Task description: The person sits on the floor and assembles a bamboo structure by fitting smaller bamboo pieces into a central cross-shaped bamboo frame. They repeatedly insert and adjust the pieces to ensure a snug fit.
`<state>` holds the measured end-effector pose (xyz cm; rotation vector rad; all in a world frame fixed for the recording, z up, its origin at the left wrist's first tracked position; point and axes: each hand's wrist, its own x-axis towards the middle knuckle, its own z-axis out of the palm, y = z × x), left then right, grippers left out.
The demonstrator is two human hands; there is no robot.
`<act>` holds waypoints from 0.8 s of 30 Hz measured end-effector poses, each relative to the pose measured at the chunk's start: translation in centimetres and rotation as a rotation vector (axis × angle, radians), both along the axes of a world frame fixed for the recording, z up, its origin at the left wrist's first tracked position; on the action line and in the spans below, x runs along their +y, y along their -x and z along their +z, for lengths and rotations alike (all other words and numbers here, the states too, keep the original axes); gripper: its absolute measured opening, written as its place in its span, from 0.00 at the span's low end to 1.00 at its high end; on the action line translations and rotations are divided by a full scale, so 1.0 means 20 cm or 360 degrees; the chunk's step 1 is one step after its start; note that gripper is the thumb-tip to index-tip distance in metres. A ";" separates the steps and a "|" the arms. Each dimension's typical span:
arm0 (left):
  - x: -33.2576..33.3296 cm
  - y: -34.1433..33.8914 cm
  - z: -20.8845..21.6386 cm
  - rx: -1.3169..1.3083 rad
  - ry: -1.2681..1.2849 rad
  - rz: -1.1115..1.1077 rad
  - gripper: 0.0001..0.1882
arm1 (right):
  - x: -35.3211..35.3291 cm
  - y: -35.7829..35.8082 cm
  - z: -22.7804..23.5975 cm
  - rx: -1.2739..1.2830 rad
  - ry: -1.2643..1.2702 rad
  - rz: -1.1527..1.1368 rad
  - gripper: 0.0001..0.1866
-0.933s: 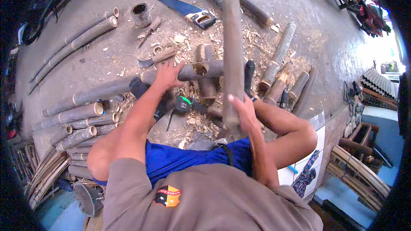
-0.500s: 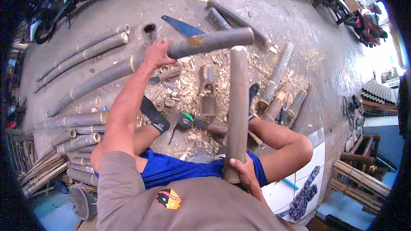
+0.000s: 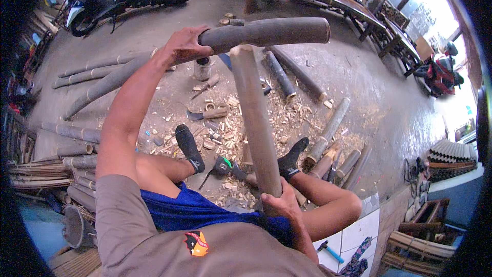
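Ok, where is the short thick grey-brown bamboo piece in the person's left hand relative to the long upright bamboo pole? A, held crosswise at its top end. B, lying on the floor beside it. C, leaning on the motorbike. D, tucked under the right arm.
A: the left hand grips the short thick grey-brown bamboo piece crosswise at the top of the long upright bamboo pole, whose lower end the right hand holds.

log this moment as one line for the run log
left hand: grips short bamboo piece, held crosswise | right hand: grips long bamboo pole upright, top against the piece | floor: shavings, offcuts
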<state>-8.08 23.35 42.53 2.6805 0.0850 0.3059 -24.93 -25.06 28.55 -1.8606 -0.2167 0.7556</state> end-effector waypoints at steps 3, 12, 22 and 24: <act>0.08 -0.02 0.01 -0.0059 -0.0014 -0.0048 0.38 | -0.02 -0.01 -0.12 -0.0119 -0.0010 0.0070 0.41; 0.07 0.12 0.15 -0.0106 0.0128 -0.0278 0.36 | -0.10 0.00 -0.01 0.0125 -0.0193 0.0013 0.43; -0.05 0.24 0.15 -0.0244 -0.0166 -0.0134 0.34 | -0.03 0.04 -0.03 0.0021 -0.0167 0.0018 0.41; -0.08 0.26 0.17 -0.0225 -0.0048 -0.0185 0.32 | -0.03 0.03 -0.09 -0.0066 -0.0164 0.0010 0.42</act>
